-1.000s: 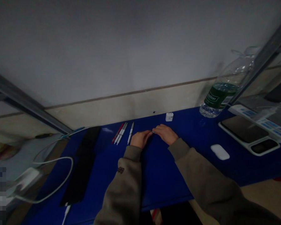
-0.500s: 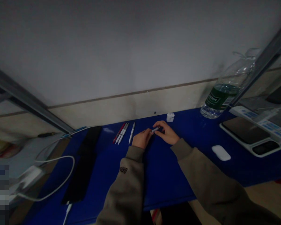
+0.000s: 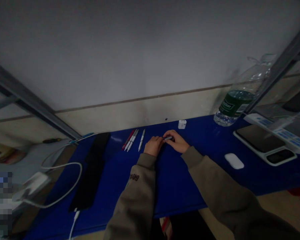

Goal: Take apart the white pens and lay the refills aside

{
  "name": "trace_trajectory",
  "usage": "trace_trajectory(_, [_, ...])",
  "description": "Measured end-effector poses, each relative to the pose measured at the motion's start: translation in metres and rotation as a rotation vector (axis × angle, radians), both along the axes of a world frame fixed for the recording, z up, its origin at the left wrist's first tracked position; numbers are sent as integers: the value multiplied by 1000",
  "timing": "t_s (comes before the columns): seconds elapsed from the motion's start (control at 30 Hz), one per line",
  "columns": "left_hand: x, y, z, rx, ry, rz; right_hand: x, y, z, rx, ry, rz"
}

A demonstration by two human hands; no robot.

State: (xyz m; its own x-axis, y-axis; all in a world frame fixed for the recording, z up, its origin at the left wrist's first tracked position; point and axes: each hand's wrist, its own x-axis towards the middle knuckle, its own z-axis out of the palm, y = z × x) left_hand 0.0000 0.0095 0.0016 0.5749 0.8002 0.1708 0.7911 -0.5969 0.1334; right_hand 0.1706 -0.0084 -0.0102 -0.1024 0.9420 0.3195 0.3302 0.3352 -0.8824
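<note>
Near the middle of the blue table [image 3: 175, 180], my right hand [image 3: 177, 141] is closed around a slim pen [image 3: 168, 138], thumb and fingers on its barrel. Close beside it, my left hand [image 3: 153, 146] has its fingers drawn together at the pen's left end, which they partly cover. To the left of my hands lies a single white pen [image 3: 141, 140]. Farther left, a red pen [image 3: 128, 140] rests next to a pair of white pens [image 3: 132, 140]. A small white cube-shaped adapter [image 3: 182, 124] stands behind my right hand.
At the right are a large bottle [image 3: 233, 103], a white oval case [image 3: 234, 161], a phone [image 3: 262, 141] in a pale holder and a power strip [image 3: 277, 131]. A long black object [image 3: 90, 180] with a white cable [image 3: 76, 185] lies left. The wall closes the back.
The view has shifted slightly. My hands have drawn a little closer together, and the pen between them lies more level. The left fingers cover its left end more.
</note>
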Motion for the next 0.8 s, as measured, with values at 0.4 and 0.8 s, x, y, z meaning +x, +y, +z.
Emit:
trace_trajectory(0.4, [4,-11,7,-31,-8,74,1,6,-7,-75,158,10])
trace_trajectory(0.8, [3,-16,16,-102,-74,69,3,4,-3,-132,230,-103])
